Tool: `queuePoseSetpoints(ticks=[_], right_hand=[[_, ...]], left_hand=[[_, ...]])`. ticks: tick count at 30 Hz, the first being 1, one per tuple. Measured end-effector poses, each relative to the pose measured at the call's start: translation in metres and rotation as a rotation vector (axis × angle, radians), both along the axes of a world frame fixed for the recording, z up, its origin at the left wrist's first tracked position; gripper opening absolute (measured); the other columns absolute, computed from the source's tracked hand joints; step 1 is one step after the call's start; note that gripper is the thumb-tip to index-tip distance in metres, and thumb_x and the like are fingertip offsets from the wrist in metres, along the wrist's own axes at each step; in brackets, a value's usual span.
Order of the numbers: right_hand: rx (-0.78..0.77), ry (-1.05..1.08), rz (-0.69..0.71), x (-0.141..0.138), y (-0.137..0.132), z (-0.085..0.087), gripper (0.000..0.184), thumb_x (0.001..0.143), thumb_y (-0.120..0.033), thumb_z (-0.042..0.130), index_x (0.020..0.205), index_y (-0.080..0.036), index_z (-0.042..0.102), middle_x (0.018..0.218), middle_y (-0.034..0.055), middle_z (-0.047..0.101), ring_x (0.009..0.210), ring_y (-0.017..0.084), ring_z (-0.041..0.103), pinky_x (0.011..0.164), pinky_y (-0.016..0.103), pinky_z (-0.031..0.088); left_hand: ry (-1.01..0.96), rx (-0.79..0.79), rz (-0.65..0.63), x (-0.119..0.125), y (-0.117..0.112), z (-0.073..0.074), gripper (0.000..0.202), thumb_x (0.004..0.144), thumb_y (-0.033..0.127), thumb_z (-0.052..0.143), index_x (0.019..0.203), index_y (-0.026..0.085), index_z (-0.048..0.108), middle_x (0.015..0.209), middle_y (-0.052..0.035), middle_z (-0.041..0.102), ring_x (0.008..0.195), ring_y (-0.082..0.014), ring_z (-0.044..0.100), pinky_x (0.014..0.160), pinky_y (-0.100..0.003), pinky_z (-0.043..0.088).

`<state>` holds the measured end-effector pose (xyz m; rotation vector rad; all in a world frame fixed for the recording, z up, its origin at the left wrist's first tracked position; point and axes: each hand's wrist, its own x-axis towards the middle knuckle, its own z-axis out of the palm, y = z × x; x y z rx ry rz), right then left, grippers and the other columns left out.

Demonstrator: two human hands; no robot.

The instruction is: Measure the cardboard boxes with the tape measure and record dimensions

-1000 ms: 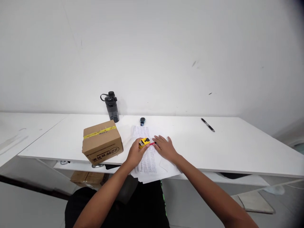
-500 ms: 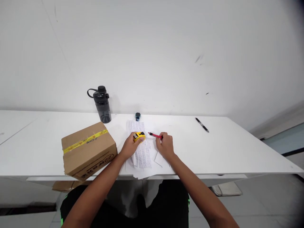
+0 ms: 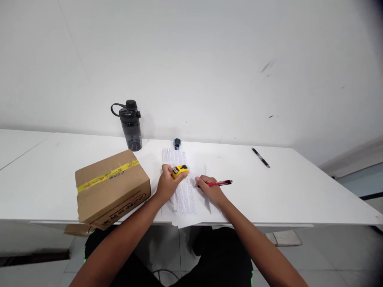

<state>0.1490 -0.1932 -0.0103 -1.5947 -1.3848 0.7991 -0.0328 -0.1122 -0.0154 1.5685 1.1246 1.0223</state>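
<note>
My left hand (image 3: 167, 184) is closed round a small yellow tape measure (image 3: 180, 171) held over printed white sheets (image 3: 183, 191) near the table's front edge. My right hand (image 3: 209, 190) grips a red pen (image 3: 220, 183) in a writing hold, its tip touching the paper just right of the printed column and its tail pointing right. Both forearms reach in from the bottom of the view.
A taped cardboard box (image 3: 111, 186) sits left of the sheets on the white table (image 3: 299, 187). A dark water bottle (image 3: 131, 125) stands by the wall, a small blue watch (image 3: 177, 143) lies behind the papers, and a black pen (image 3: 261, 157) lies far right.
My right hand picked the red pen off the paper, turned it round, and brought its tip down onto the sheet. My left hand kept the tape measure in place.
</note>
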Motion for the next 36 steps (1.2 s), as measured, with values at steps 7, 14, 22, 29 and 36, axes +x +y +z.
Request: queuePoseSetpoints(ticks=[7,14,22,29,36], right_hand=[[-0.040,-0.029,0.058,-0.0044,0.0026,0.0008,0.045,0.086,-0.051,0.053,0.054,-0.022,0.040,0.054,-0.0039,0.038,0.055,0.013,0.033,0.054,0.028,0.024],[-0.059,-0.032,0.071,-0.0044,0.0020,-0.0015,0.043,0.085,-0.046,0.053,0.053,-0.022,0.035,0.053,-0.0043,0.032,0.055,0.012,0.030,0.053,0.028,0.022],[-0.034,-0.080,0.025,-0.0014,0.0011,-0.0055,0.043,0.084,-0.050,0.054,0.054,-0.021,0.046,0.052,-0.0020,0.042,0.055,0.013,0.037,0.051,0.028,0.028],[-0.022,-0.080,0.038,-0.0010,0.0022,-0.0061,0.045,0.085,-0.050,0.052,0.053,-0.022,0.041,0.054,-0.0014,0.045,0.056,0.014,0.040,0.053,0.028,0.031],[-0.003,-0.104,0.014,-0.0023,0.0012,-0.0056,0.048,0.085,-0.051,0.053,0.052,-0.023,0.033,0.052,-0.0025,0.039,0.055,0.013,0.037,0.053,0.028,0.028]], left_hand=[[0.054,0.030,0.014,-0.0012,-0.0039,0.0062,0.042,0.078,0.048,0.069,0.103,0.026,0.043,0.086,0.0004,0.061,0.077,-0.0198,0.060,0.070,-0.030,0.042],[0.056,0.177,-0.077,-0.0025,-0.0058,0.0057,0.034,0.088,0.038,0.059,0.119,0.026,0.054,0.123,-0.0055,0.065,0.114,-0.0237,0.061,0.097,-0.035,0.045],[0.161,0.454,-0.106,-0.0020,-0.0025,0.0068,0.032,0.097,0.027,0.044,0.125,0.020,0.058,0.128,-0.0088,0.063,0.122,-0.0210,0.058,0.106,-0.035,0.044],[0.195,0.513,-0.122,-0.0023,-0.0013,0.0061,0.034,0.099,0.027,0.040,0.126,0.019,0.058,0.127,-0.0094,0.063,0.122,-0.0210,0.058,0.106,-0.036,0.045],[0.200,0.498,-0.111,-0.0017,-0.0010,0.0053,0.040,0.100,0.029,0.037,0.130,0.016,0.058,0.127,-0.0116,0.061,0.121,-0.0222,0.057,0.106,-0.036,0.044]])
